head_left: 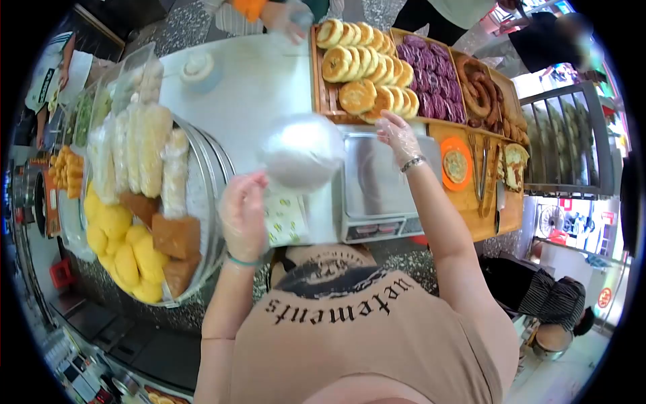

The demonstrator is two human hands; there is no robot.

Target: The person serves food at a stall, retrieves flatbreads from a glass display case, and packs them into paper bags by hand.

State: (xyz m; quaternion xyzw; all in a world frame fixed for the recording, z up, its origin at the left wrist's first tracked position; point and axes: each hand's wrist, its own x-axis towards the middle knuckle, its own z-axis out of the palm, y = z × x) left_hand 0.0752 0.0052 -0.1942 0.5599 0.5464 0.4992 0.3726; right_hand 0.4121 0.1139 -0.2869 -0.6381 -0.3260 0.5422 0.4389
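Note:
My left hand (pixel 243 212), in a clear plastic glove, is closed, with its fingertips at the left edge of a puffed, shiny whitish plastic bag (pixel 301 151). The bag is somewhat smeared, and its contents, if any, cannot be made out. My right hand (pixel 400 139), also gloved, is open above the back edge of a metal-topped scale (pixel 377 178). Its fingers stretch toward the round golden flatbreads (pixel 367 64) lined up in a wooden tray, just short of the front row. Beneath the bag lies a green-patterned sheet (pixel 285 219).
Purple rolls (pixel 431 77) and brown coiled sausages (pixel 478 91) fill neighbouring trays. An orange plate (pixel 445 149) with a flatbread, tongs (pixel 483 168) and a knife (pixel 499 209) lie on the right. At left, a round tray (pixel 214 168) holds wrapped rolls and yellow buns. Another person's hand (pixel 286 20) reaches over the far edge.

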